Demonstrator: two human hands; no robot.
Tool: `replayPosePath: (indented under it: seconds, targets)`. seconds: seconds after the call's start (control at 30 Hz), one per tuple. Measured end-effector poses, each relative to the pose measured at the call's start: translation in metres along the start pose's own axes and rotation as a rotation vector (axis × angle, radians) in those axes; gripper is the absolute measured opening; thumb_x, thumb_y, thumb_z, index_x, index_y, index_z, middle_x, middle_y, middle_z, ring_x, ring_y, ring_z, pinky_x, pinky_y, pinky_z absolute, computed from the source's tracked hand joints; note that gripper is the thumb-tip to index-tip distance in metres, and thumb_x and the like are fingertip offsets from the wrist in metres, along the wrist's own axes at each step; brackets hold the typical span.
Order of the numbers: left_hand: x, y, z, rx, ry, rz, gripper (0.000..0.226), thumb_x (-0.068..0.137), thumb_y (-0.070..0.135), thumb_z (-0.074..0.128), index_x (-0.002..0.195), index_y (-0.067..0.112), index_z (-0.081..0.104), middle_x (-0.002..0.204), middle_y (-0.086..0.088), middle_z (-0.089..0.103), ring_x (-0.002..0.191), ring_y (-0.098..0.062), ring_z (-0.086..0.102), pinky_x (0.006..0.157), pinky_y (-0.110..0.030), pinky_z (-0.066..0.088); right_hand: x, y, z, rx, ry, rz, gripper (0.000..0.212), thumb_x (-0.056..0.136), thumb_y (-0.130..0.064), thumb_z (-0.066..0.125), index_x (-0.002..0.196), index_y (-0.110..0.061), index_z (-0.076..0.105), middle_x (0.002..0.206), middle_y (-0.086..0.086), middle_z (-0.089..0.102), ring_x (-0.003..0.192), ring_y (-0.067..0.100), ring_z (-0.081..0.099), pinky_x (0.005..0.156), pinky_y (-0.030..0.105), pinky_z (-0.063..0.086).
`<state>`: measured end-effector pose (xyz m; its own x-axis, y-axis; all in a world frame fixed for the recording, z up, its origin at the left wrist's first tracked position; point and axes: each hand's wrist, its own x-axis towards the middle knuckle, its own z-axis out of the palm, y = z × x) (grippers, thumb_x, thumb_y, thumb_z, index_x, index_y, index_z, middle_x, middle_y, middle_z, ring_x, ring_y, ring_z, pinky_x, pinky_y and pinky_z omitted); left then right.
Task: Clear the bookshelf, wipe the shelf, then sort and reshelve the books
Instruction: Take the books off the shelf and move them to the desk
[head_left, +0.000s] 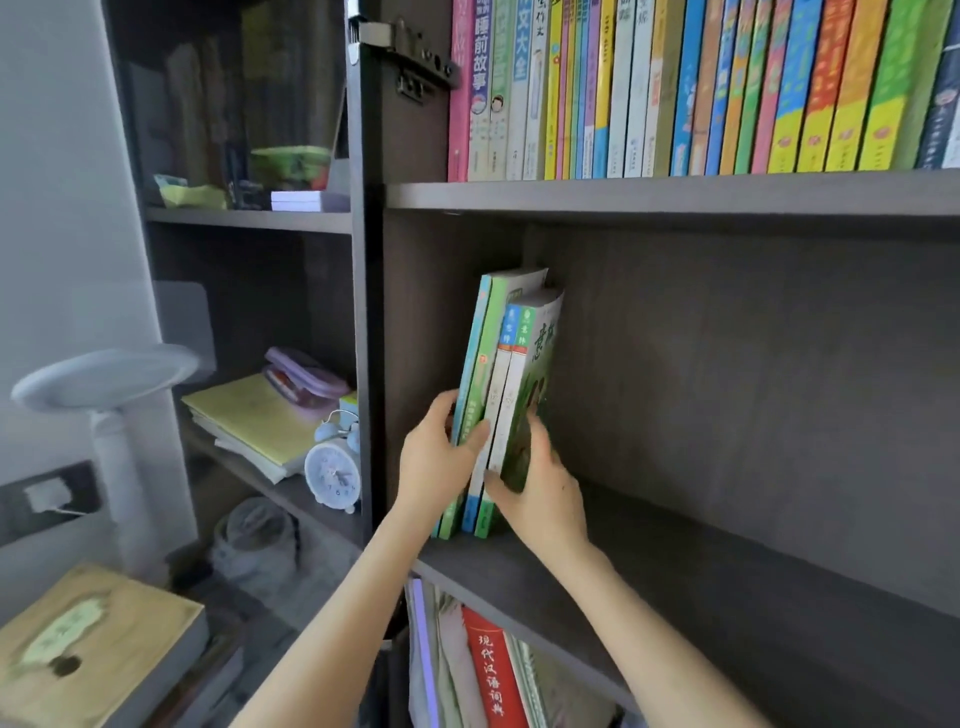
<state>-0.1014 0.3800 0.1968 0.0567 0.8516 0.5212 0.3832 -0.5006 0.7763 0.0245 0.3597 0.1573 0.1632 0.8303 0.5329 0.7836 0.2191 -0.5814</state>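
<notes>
- I see the shelf (727, 587) open to the right of the books (511, 364); wide room for a hand there;
- on the left, the books stand near the side panel (415, 312); the left hand (436, 462) fills that narrow gap;
- the board above (675, 195) caps the opening, well clear of the book tops.

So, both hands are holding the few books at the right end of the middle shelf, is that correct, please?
Not quite: the head view shows the left hand and right hand holding the books at the left end of the middle shelf.
</notes>
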Motion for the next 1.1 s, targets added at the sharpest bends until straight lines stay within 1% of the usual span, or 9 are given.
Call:
replayPosePath:
  seconds: [0.17,0.33,0.47,0.57,0.67,0.73,0.87,1.0,1.1]
  targets:
    - [0.003,0.000,0.012,0.030,0.031,0.021,0.027,0.097,0.030,0.051,0.118,0.012,0.052,0.109,0.005,0.066,0.079,0.000,0.061,0.059,-0.006,0.048,0.007,-0.004,-0.017,0.322,-0.087,0.065,0.083,0.086,-0.047,0.063,0.151,-0.033,0.013,0.146,-0.012,0.042,0.128,0.003,0.044,0.101,0.026,0.042]
    - [-0.006,0.014,0.016,-0.012,0.069,0.060,0.016,0.094,0.029,0.056,0.094,0.013,0.054,0.087,0.010,0.067,0.061,0.007,0.059,0.051,-0.008,0.043,0.016,-0.009,-0.023,0.431,0.035,0.155,0.081,0.083,-0.057,0.060,0.149,-0.033,0.020,0.129,-0.016,0.055,0.116,0.008,0.056,0.097,0.037,0.050]
    - [-0.020,0.031,0.012,-0.037,0.065,0.156,0.017,0.090,0.032,0.061,0.089,0.016,0.055,0.079,0.017,0.063,0.062,0.005,0.060,0.049,-0.010,0.044,0.014,-0.005,-0.038,0.419,0.138,0.192,0.061,0.088,-0.036,0.064,0.141,-0.023,0.035,0.105,-0.019,0.059,0.096,0.002,0.059,0.085,0.029,0.053]
    - [-0.021,0.032,0.007,-0.045,0.078,0.163,0.023,0.088,0.032,0.064,0.080,0.015,0.052,0.071,0.018,0.061,0.054,0.001,0.058,0.046,-0.012,0.042,0.015,0.001,-0.044,0.393,0.251,0.251,0.044,0.083,-0.017,0.068,0.121,-0.018,0.046,0.106,-0.008,0.065,0.096,0.011,0.063,0.084,0.034,0.054]
    - [-0.021,0.026,0.005,0.008,0.096,0.128,0.025,0.088,0.041,0.060,0.095,0.017,0.060,0.080,0.018,0.067,0.060,0.001,0.060,0.055,-0.016,0.049,0.017,0.004,-0.044,0.476,0.391,0.340,0.037,0.078,-0.010,0.069,0.110,-0.019,0.053,0.098,-0.009,0.066,0.094,0.013,0.063,0.089,0.042,0.052]
    - [-0.023,0.021,0.004,-0.033,0.086,0.079,0.026,0.089,0.044,0.059,0.106,0.024,0.061,0.087,0.021,0.067,0.071,0.000,0.064,0.065,-0.023,0.054,0.017,0.004,-0.043,0.497,0.464,0.365,0.036,0.079,-0.012,0.071,0.110,-0.022,0.056,0.098,-0.013,0.066,0.095,0.011,0.063,0.091,0.038,0.051]
    - [-0.026,0.018,0.005,-0.197,0.060,0.020,0.012,0.091,0.039,0.060,0.102,0.035,0.056,0.090,0.024,0.065,0.080,0.001,0.065,0.070,-0.027,0.058,0.014,0.001,-0.046,0.474,0.489,0.334,0.028,0.082,-0.016,0.072,0.106,-0.023,0.060,0.094,-0.018,0.064,0.094,0.007,0.062,0.086,0.028,0.048]
    - [-0.023,0.016,0.008,-0.258,0.065,0.008,0.021,0.090,0.032,0.063,0.110,0.031,0.060,0.096,0.024,0.065,0.087,0.004,0.064,0.072,-0.017,0.053,-0.006,-0.002,-0.065,0.408,0.490,0.278,0.018,0.081,-0.011,0.070,0.096,-0.017,0.063,0.088,-0.015,0.067,0.083,-0.001,0.064,0.074,0.020,0.050]
    - [-0.022,0.015,0.011,-0.247,0.076,0.004,0.024,0.089,0.028,0.064,0.112,0.023,0.062,0.102,0.015,0.069,0.086,-0.001,0.066,0.073,-0.023,0.056,-0.032,-0.003,-0.082,0.386,0.494,0.224,0.021,0.081,-0.011,0.070,0.099,-0.019,0.064,0.092,-0.013,0.070,0.084,-0.003,0.065,0.071,0.016,0.050]
